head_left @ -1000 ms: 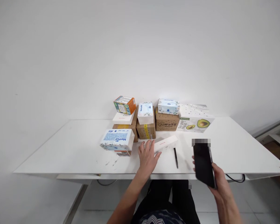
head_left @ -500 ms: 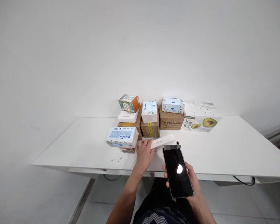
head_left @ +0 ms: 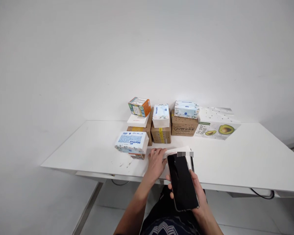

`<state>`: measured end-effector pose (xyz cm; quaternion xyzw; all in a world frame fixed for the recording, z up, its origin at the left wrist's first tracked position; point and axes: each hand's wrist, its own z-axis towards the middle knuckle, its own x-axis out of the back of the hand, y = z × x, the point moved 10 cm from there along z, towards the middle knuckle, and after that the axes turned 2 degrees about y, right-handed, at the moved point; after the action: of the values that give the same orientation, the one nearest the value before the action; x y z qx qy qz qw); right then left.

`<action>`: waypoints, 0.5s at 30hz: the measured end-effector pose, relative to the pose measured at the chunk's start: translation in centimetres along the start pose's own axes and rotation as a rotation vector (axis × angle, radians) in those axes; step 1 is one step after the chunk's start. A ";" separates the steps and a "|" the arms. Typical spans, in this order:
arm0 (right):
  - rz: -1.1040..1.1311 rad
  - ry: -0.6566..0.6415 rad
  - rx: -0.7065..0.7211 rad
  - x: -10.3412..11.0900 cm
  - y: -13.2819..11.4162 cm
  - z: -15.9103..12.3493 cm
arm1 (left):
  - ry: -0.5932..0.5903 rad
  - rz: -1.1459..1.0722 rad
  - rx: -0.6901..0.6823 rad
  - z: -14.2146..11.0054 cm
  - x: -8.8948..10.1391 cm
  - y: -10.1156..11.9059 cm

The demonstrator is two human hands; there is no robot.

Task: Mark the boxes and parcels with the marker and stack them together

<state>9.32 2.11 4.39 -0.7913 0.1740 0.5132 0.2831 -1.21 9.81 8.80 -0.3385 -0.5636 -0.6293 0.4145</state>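
My right hand (head_left: 198,192) is wrapped round a dark-screened smartphone (head_left: 183,181), held up over the table's front edge. Left of the phone, my left hand (head_left: 157,162) has its fingers closed at the left end of a slim white box (head_left: 171,151). Part of that box is hidden behind the phone. A dark strip shows along the phone's upper right side; what it is I cannot make out. Close to my left hand, a Manhua tissue pack (head_left: 132,142) rests on a small orange-edged box (head_left: 138,156).
Along the wall on the white table (head_left: 247,156) stand brown cartons (head_left: 185,126) topped with tissue packs (head_left: 161,116). At the left, an orange tea-type box (head_left: 140,107) sits on a white box (head_left: 138,120). An avocado-printed carton (head_left: 217,124) stands at the right.
The slim white box has come lower, and the phone now covers more of it. My phone has shifted slightly left, and the bright reflection on its screen is gone. The view has shifted a little.
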 end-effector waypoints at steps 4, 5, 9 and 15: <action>-0.005 -0.016 0.024 -1.1 -0.5 0.4 | 0.028 -0.050 -0.029 0.2 -0.3 -0.2; -0.005 -0.028 0.035 -1.4 -0.7 0.5 | 0.033 -0.060 -0.035 0.2 -0.3 -0.3; -0.013 -0.063 0.055 -2.7 -1.4 0.8 | 0.051 -0.086 -0.057 0.1 0.0 -0.2; -0.018 -0.112 0.036 -4.6 -1.7 1.0 | 0.041 -0.111 -0.049 -0.1 0.2 -0.1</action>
<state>7.68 3.95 8.76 -0.7578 0.1598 0.5509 0.3111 -1.35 9.70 8.89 -0.3040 -0.5573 -0.6717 0.3820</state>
